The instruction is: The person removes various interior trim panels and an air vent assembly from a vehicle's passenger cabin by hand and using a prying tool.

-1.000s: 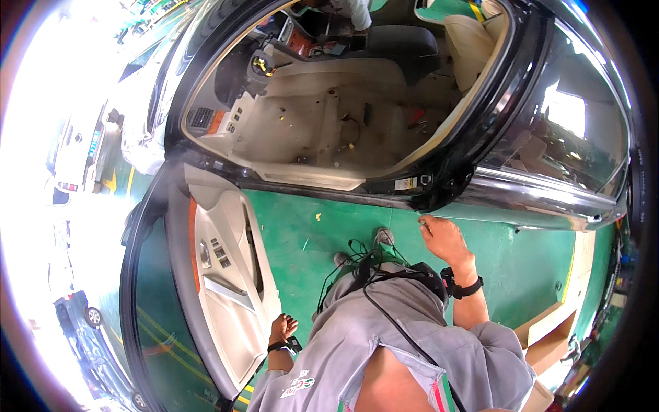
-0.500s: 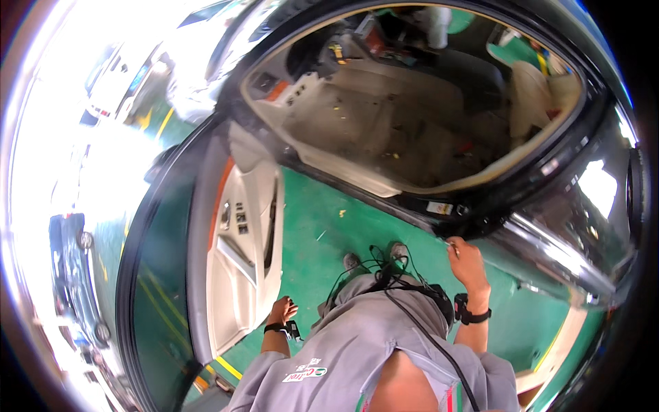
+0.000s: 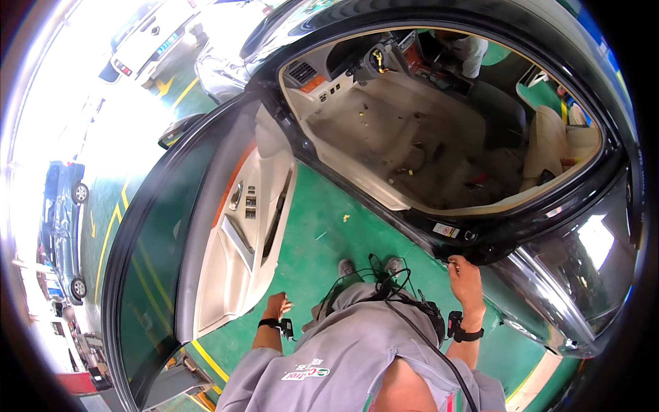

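Note:
My right hand (image 3: 467, 283) is closed in a pinch at the lower edge of the black car body (image 3: 494, 255), behind the door opening. Whatever lies between its fingertips is too small to make out. My left hand (image 3: 277, 305) hangs beside the lower rear end of the open car door (image 3: 237, 264), its fingers loosely bent and a little apart, with nothing visible in them. Beige trim, switches and a pull handle (image 3: 237, 242) line the door's inner side. Through the opening, the stripped cabin floor (image 3: 391, 130) shows scattered bits.
Black cables (image 3: 388, 278) bunch at my waist above my shoes (image 3: 345, 266). Inside the cabin, a beige seat part (image 3: 547, 141) stands at the right and a person in a white sleeve (image 3: 472, 55) is on the far side. A dark blue car (image 3: 65, 230) is parked at far left.
My view has shifted, so the car and door sit differently in the picture. The right hand stays at the car's lower edge. The left hand stays by the door.

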Motion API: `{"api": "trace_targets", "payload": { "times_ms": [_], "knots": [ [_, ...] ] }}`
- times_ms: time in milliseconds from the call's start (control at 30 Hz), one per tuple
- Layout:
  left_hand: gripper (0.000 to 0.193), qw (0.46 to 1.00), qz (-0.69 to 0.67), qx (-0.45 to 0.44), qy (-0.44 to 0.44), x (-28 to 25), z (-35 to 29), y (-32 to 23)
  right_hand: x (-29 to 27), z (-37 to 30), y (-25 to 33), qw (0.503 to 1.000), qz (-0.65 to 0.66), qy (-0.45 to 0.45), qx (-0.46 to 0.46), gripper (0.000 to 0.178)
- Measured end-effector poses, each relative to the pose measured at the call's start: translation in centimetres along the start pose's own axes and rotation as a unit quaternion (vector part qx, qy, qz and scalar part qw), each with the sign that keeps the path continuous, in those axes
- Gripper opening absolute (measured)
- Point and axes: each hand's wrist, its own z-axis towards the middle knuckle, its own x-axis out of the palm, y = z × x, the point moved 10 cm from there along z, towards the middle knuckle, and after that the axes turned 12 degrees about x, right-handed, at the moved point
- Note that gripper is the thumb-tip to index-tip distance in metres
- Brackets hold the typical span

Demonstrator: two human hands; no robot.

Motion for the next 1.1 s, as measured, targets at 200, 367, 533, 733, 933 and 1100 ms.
{"api": "trace_targets", "payload": {
  "times_ms": [200, 367, 533, 733, 933, 1100],
  "knots": [
    [0.014, 0.989, -0.106, -0.096, 0.037, -3.1, 3.5, 10.8, -0.7, -0.5, 0.5, 0.999, 0.036, -0.035, 0.012, 0.021],
    [0.01, 0.988, -0.095, -0.119, -0.025, -1.9, 1.1, 7.9, -1.5, -1.1, 0.8, 0.997, 0.014, -0.077, 0.007, 0.017],
    [0.01, 0.991, -0.108, -0.052, 0.065, -3.2, 5.6, 7.9, -0.8, -1.3, 1.5, 0.998, 0.019, -0.052, -0.021, 0.016],
    [0.016, 1.0, -0.025, -0.009, 0.009, -0.2, 0.9, -0.2, -0.4, -1.6, 1.0, 0.997, 0.023, -0.069, -0.036, 0.018],
    [0.007, 0.995, -0.066, -0.026, 0.072, -0.7, 3.0, 2.6, 0.4, -1.9, 0.0, 0.999, 0.028, -0.022, 0.023, 0.02],
    [0.026, 0.983, -0.14, -0.075, 0.088, 0.1, 2.5, 4.6, -0.3, -1.9, 0.2, 0.999, 0.039, -0.032, 0.012, 0.02]
  ]
}}
